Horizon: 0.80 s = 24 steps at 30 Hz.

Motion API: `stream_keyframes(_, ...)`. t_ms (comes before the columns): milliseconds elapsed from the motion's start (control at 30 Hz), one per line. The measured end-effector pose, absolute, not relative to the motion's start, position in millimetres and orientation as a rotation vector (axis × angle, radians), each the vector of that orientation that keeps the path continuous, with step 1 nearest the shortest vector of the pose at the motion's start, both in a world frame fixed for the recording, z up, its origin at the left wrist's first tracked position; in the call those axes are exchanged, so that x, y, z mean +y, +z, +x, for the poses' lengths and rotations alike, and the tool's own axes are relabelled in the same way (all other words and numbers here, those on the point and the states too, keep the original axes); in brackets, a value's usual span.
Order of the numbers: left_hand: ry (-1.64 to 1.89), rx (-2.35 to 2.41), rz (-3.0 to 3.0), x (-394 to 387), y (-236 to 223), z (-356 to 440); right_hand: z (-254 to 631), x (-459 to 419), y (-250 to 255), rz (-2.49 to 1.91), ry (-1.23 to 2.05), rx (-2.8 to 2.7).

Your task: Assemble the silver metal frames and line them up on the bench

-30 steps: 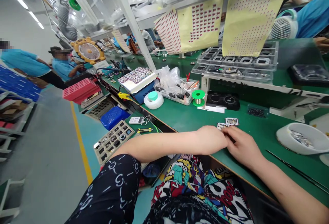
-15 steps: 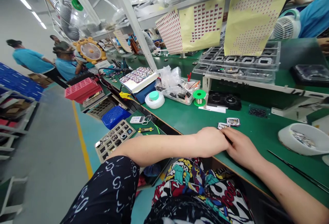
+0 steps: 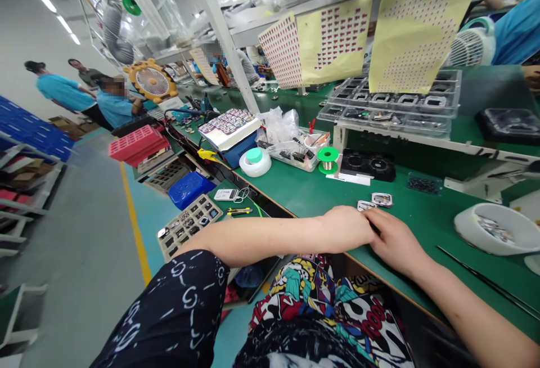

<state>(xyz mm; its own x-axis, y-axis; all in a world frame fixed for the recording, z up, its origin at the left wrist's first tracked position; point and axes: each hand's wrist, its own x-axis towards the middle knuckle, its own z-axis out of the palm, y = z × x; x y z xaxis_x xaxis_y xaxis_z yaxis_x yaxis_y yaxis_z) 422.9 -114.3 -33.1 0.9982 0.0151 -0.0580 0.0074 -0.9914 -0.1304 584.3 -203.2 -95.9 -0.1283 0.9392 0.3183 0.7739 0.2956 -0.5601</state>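
Note:
My two hands meet on the green bench (image 3: pixel 295 188) near its front edge. My left hand (image 3: pixel 348 227) is curled with its fingers hidden beneath it, pressed against my right hand (image 3: pixel 396 241). The fingers of my right hand are bent together at the spot where the hands touch. Whatever lies between them is hidden. Just beyond my fingertips lie two small silver square frame parts (image 3: pixel 374 202), side by side on the mat.
A white bowl of small parts (image 3: pixel 491 227) stands at right, black tweezers (image 3: pixel 485 278) in front of it. Behind are a green wire spool (image 3: pixel 327 158), a white tape roll (image 3: pixel 254 162), clear part trays (image 3: pixel 392 106) and yellow sticker sheets (image 3: pixel 333 39). People in blue stand far left.
My hands stay together at the same spot. The view has shifted slightly, and the people at the far left have moved along the aisle.

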Motion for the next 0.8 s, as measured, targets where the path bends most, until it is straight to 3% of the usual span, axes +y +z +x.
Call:
stream_keyframes(200,-0.035,-0.202,-3.167,-95.4,-30.5,400.5,579.6,-204.2,-93.8,-1.504,0.283,-1.87)
stream_keyframes(433,-1.187,-0.953,-3.53,-96.8,-60.2,380.1,569.0,-208.5,-82.1,-1.407,0.374,-1.685)
stream_keyframes(567,-1.587,-1.127,-3.509,-106.3,-73.3,377.5,566.4,-211.3,-76.3,-1.319,0.401,-1.648)
stream_keyframes(800,-1.659,-1.119,-3.611,-104.4,-81.5,373.0,565.8,-212.3,-74.2,-1.204,0.413,-1.681)
